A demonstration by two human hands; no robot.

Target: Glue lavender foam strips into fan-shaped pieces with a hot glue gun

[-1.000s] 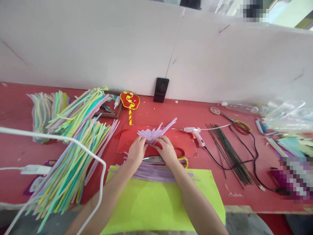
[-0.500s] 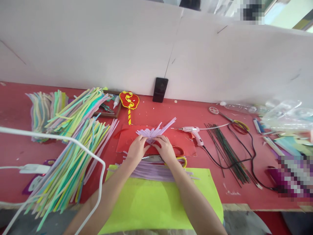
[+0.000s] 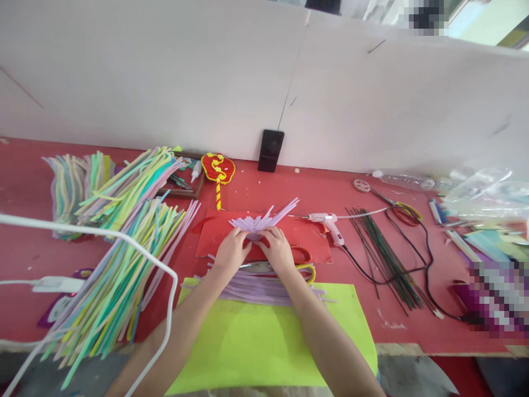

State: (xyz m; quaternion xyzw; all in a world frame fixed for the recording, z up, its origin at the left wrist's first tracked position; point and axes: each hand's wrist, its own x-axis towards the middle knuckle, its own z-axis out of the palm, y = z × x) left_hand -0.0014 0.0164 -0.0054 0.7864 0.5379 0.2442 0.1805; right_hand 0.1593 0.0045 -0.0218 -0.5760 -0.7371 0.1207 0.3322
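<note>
Fingertips of left hand [image 3: 230, 252] and right hand [image 3: 280, 251] close on the woven fan of lilac paper strips [image 3: 260, 222] at frame centre, pinning it flat on the red felt sheet [image 3: 316, 237] (likely so the weave holds).

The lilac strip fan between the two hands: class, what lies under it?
A red sheet lies under the lilac strip fan. The left hand and right hand cover its near edge, hiding what lies there.
</note>
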